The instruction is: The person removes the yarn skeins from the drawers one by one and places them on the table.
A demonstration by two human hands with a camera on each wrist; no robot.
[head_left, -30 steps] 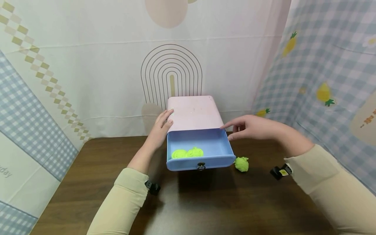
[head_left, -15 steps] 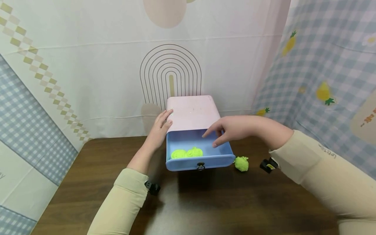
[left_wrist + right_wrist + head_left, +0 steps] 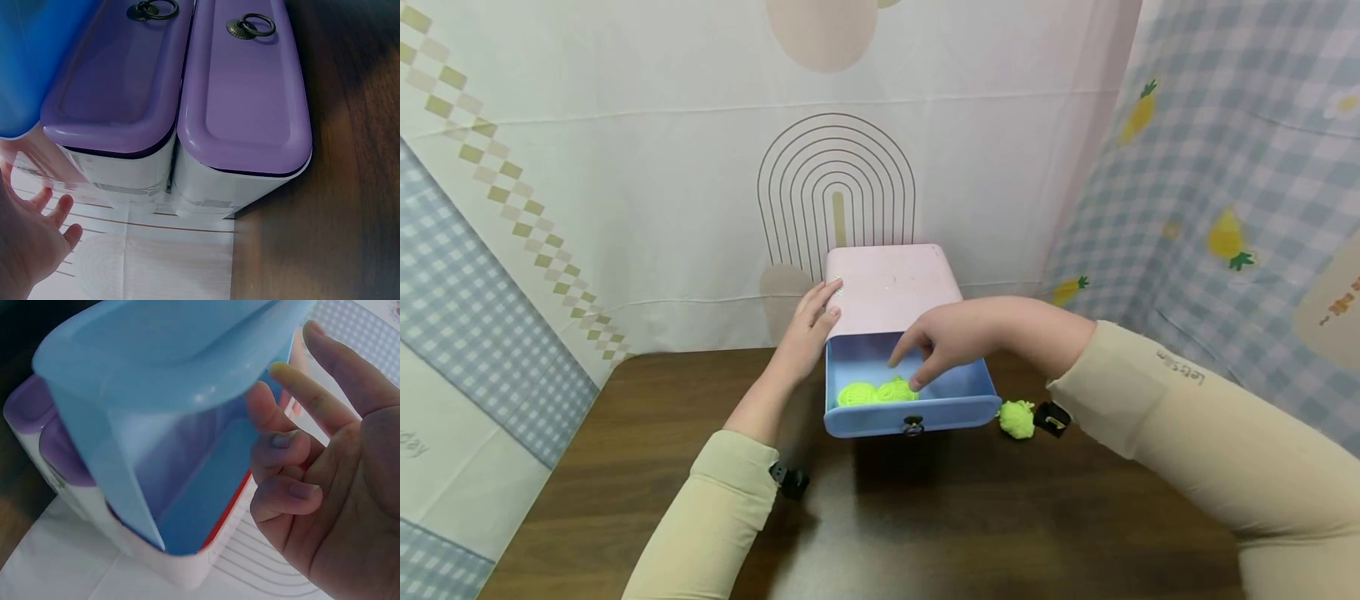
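Note:
A small drawer cabinet (image 3: 891,287) with a pink top stands on the table, its blue top drawer (image 3: 955,412) pulled out. Two bright green yarn balls, a left one (image 3: 855,394) and a right one (image 3: 893,392), lie inside behind the drawer front. My left hand (image 3: 801,337) rests against the cabinet's upper left edge, fingers extended. Over the drawer is my right hand (image 3: 958,335), thumb and index finger apart, the thumb tip close to the right yarn ball; whether it touches I cannot tell. In the right wrist view nothing is between the fingers.
Another green yarn ball (image 3: 1017,419) lies on the dark wooden table (image 3: 925,525), right of the drawer. Below the blue drawer are two closed purple drawers (image 3: 250,81) with ring handles. Patterned cloth (image 3: 700,167) hangs behind the cabinet and at both sides.
My right hand has moved left from the cabinet's right edge, over the open drawer and down toward the right yarn ball. The left hand has stayed at the cabinet's edge.

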